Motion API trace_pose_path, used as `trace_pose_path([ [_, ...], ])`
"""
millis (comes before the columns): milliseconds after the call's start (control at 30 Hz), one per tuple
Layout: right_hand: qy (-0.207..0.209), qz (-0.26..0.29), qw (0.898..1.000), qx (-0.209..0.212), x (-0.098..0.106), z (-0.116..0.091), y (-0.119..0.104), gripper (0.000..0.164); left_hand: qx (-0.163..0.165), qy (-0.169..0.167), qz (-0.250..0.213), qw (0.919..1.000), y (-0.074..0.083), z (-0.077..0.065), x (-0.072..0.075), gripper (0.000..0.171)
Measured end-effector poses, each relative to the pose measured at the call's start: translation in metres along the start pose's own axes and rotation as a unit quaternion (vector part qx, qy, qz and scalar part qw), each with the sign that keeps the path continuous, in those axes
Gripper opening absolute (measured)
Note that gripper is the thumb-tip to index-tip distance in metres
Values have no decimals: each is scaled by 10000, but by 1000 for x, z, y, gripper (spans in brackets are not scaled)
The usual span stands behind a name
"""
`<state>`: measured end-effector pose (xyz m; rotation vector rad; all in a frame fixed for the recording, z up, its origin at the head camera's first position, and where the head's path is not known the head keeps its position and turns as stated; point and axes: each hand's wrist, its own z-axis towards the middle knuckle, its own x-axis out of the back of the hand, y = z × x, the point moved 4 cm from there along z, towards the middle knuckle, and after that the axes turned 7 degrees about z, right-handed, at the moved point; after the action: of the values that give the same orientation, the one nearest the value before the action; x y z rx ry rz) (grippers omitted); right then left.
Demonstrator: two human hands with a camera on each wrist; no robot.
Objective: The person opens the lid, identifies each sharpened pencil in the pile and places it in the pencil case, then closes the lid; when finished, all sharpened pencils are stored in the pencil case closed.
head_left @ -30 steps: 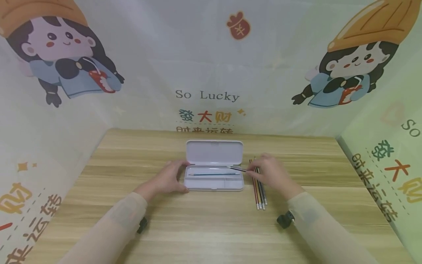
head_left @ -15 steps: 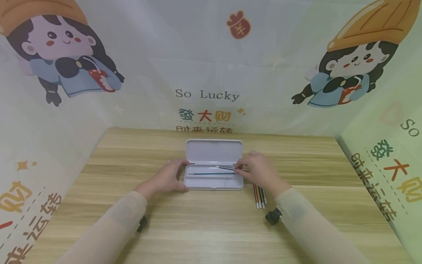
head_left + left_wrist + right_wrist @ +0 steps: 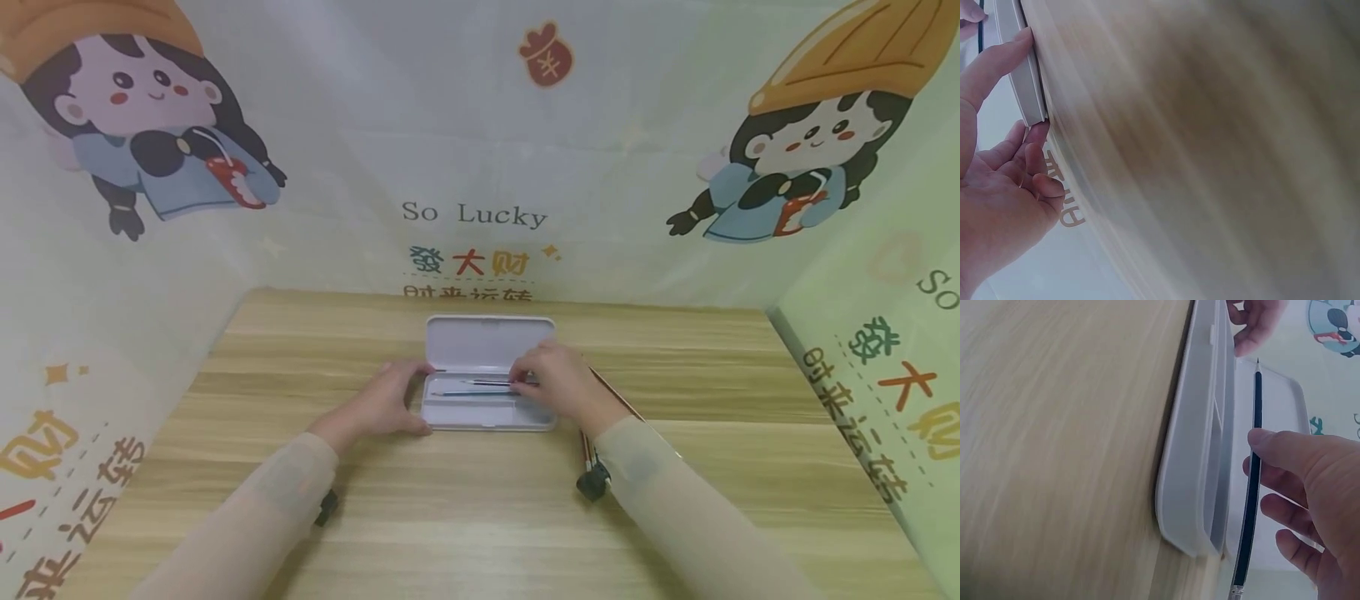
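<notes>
A white pencil case (image 3: 465, 417) lies with its lid (image 3: 480, 342) raised. Its left end is held by my left hand (image 3: 381, 402), thumb at the near edge and fingers at the far side. A blue pencil (image 3: 453, 393) rests in the long rear compartment. Over that compartment, my right hand (image 3: 558, 385) pinches a dark pencil (image 3: 1248, 519) between thumb and fingers, its point toward the left. In the right wrist view the pencil is apart from the case floor.
Several pencils (image 3: 588, 450) lie right of the case, mostly hidden by the right forearm. One thin pencil (image 3: 622, 398) lies slanted beyond that arm. Patterned cloth (image 3: 465, 150) walls in the wooden table (image 3: 465, 517) at the back and sides.
My right hand has moved left with the dark pencil, from beside the pencil case to over its rear compartment. One pencil now shows slanted right of the arm. The left hand stays put.
</notes>
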<state>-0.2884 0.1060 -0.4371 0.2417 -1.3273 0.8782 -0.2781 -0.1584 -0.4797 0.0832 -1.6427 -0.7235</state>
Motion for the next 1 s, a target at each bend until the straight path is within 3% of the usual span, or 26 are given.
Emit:
trace_pose_path([
  [233, -250, -155, 9996, 9, -11, 12, -7, 6, 33, 15, 27, 10000, 1, 1, -2, 91],
  [500, -509, -408, 9971, -399, -25, 22, -10, 7, -104, 76, 208, 9997, 4, 1, 0, 89],
  [1000, -505, -134, 9977, -424, -36, 37, -18, 5, 30, -6, 59, 10000, 5, 0, 1, 90],
])
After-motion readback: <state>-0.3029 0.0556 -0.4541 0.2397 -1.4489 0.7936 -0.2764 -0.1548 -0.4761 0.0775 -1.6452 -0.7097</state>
